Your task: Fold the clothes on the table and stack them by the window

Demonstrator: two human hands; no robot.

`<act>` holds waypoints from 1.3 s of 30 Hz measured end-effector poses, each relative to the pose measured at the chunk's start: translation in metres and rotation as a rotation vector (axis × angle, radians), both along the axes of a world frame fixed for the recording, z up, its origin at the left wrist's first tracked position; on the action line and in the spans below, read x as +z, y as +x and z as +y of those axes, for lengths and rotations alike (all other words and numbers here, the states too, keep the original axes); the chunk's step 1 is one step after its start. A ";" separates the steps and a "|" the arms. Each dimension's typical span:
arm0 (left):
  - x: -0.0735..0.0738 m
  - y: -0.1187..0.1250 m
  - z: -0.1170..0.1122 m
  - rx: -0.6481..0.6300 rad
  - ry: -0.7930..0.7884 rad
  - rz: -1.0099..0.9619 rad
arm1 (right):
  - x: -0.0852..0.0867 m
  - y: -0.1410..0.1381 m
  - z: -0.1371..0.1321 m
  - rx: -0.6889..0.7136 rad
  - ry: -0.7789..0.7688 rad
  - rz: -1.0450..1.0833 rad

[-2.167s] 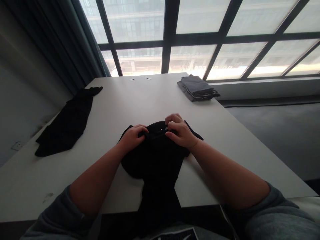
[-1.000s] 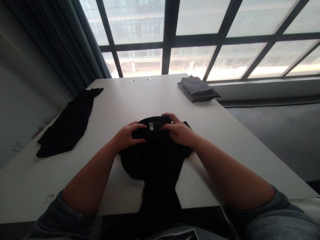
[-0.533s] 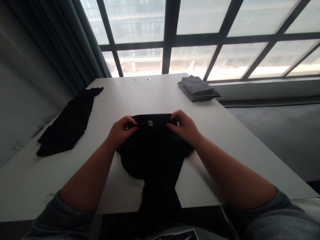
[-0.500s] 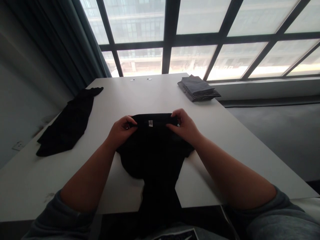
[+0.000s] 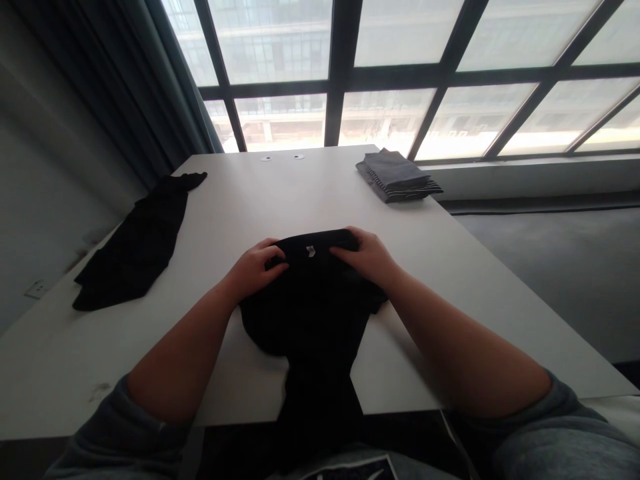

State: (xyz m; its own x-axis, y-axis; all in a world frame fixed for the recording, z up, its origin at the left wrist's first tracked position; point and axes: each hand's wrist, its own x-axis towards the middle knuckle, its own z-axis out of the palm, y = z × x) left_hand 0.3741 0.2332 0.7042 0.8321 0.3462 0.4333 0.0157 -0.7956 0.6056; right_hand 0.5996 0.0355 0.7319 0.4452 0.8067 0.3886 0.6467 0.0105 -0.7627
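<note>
A black garment (image 5: 315, 313) lies on the white table in front of me, its lower part narrowing and hanging over the near edge. Its top edge is lifted toward the window, and a small white label (image 5: 311, 251) shows just inside it. My left hand (image 5: 257, 269) pinches the left end of that edge between thumb and fingers. At the right end, my right hand (image 5: 364, 253) grips the edge, thumb on the near side and fingers behind the cloth. Whether the garment is trousers or a top, I cannot tell.
Another black garment (image 5: 137, 243) lies stretched along the table's left side. A folded stack of grey and striped cloth (image 5: 397, 175) sits at the far right edge of the white table (image 5: 280, 193). Beyond stand a dark-framed window and a dark curtain (image 5: 115, 73).
My left hand has shifted right and slightly nearer me, bringing the top edge's ends closer together and tilting it. The label has creased and moved right. My right hand has barely moved.
</note>
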 end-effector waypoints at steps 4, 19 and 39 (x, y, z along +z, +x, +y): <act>-0.004 0.001 0.002 0.070 -0.174 -0.083 | 0.001 0.001 0.000 0.000 -0.020 0.014; -0.011 0.009 -0.004 0.065 -0.582 -0.401 | -0.009 0.005 0.003 0.058 0.031 0.210; -0.003 0.007 0.011 0.343 0.060 -0.188 | 0.008 0.028 0.010 -0.057 -0.049 -0.141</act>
